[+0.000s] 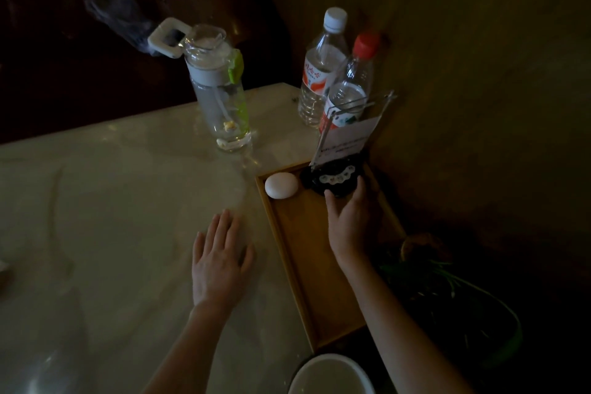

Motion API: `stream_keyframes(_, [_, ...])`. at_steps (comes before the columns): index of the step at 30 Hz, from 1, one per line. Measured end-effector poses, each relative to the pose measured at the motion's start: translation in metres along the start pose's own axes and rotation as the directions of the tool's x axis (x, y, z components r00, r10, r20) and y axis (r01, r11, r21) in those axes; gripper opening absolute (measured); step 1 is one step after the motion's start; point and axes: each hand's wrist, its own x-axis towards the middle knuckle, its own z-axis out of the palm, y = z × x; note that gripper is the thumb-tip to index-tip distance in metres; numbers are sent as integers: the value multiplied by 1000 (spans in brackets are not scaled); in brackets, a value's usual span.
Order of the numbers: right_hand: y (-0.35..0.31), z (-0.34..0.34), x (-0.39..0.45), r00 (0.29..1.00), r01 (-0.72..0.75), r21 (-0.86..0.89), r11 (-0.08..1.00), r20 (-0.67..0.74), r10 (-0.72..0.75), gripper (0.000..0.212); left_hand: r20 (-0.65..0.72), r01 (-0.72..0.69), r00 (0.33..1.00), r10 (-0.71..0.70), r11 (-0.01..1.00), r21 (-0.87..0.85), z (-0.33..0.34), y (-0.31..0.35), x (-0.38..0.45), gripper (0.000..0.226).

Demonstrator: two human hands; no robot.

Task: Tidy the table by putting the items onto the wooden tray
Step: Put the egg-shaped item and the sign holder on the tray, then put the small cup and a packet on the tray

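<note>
A long wooden tray (323,291) lies along the table's right edge. At its far end rest a white egg (281,185) and a black round-based sign stand (335,181) carrying a clear card holder with a paper card. My right hand (350,221) reaches into the tray, and its fingers curl around the near side of the stand's black base. My left hand (220,262) lies flat on the pale tabletop, fingers apart, just left of the tray and holding nothing.
A clear drinking bottle (220,96) with a white loop lid stands on the pale table (105,217) behind the tray. Two plastic water bottles, white-capped (319,70) and red-capped (355,83), stand at the far corner. A white bowl (329,377) sits near bottom. Dark wall right.
</note>
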Motion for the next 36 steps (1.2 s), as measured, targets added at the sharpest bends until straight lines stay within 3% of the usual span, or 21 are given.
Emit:
stream_keyframes(4, [-1,-10,-19,992,73,-105,992,108,-62,63,10,6,1000,-6,999,38,-2,2,0,69])
stream_keyframes(9, [-12,-22,-48,928,225,-151,963,333,-165,55,76,-86,995,69,964,251,-12,11,1,49])
stream_keyframes(13, [-33,-24,-66,830,443,-281,852,488,-270,56,52,-209,978,203,928,309,-38,5,-5,40])
stream_keyframes(16, [-58,-21,-79,701,631,-257,732,594,-395,53,45,-245,969,242,939,243,-66,-15,-19,49])
stream_keyframes(18, [-79,-16,-91,634,730,-264,630,603,-483,50,-5,-247,967,255,942,227,-86,-36,-30,50])
stream_keyframes(20, [-104,-7,-105,612,766,-281,578,593,-523,50,-55,-234,966,251,947,220,-108,-60,-40,50])
stream_keyframes(27, [-191,26,-167,545,818,-178,546,540,-641,56,-161,-119,974,158,966,228,-182,-155,-70,51])
stream_keyframes(36, [-264,87,-236,472,858,-120,500,570,-673,57,-197,11,980,38,970,241,-230,-282,-93,53])
